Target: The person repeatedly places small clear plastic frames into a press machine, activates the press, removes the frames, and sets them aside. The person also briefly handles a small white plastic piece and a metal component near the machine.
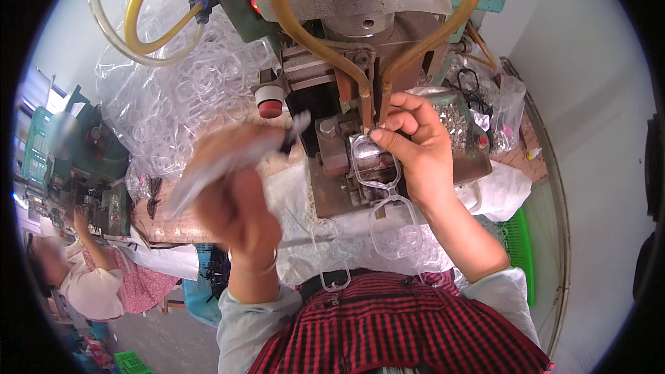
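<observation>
A clear plastic eyeglass frame [393, 192] hangs in front of the press-like machine [357, 24]. The thumb and fingers of my right hand [424, 152] pinch its upper end, close under two copper-coloured tips [383, 104] fed by amber hoses. One lens opening is before the metal fixture and the other hangs lower, over the bench edge. To the left, my left hand [235, 197] is smeared by motion, its fingers closed round a long whitish tool [225, 166]. This tool has a dark part and small pale end pointing at the machine; its exact kind is too blurred to tell.
A large heap of clear frames [201, 69] in plastic bags fills the back left. A red-topped button [270, 100] stands beside the machine. Another clear frame [334, 263] is near my checked apron. A green basket [516, 249] is at right; a co-worker [104, 270] sits far left.
</observation>
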Tool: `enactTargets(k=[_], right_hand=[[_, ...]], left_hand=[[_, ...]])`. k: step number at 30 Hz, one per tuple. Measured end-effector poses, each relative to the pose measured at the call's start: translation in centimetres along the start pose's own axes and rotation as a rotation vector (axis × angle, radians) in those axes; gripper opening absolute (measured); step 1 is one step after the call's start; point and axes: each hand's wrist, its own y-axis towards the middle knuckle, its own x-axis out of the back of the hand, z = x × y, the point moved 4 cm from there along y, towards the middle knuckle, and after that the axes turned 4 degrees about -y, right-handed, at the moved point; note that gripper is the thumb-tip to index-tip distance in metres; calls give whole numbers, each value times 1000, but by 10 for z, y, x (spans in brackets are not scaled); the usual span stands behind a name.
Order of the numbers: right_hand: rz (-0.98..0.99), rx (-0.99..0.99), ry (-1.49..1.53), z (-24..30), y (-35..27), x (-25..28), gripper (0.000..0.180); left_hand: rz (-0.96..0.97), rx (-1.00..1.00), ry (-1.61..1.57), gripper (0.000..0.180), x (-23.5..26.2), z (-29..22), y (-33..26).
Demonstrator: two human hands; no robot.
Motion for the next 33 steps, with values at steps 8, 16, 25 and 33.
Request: enactTargets(k=[8, 16, 25, 33], right_hand=[[-17, -47, 202, -12, -5, 1, 29], [85, 491, -937, 33, -42, 13, 46], [-163, 316, -1131, -9, -42, 122, 15], [-412, 187, -977, 7, -18, 154, 25]], left_hand=[[-118, 70, 64, 20, -13, 10, 4], [190, -25, -191, 11, -22, -24, -15], [604, -214, 123, 30, -69, 0, -49], [688, -104, 134, 33, -71, -11, -42]])
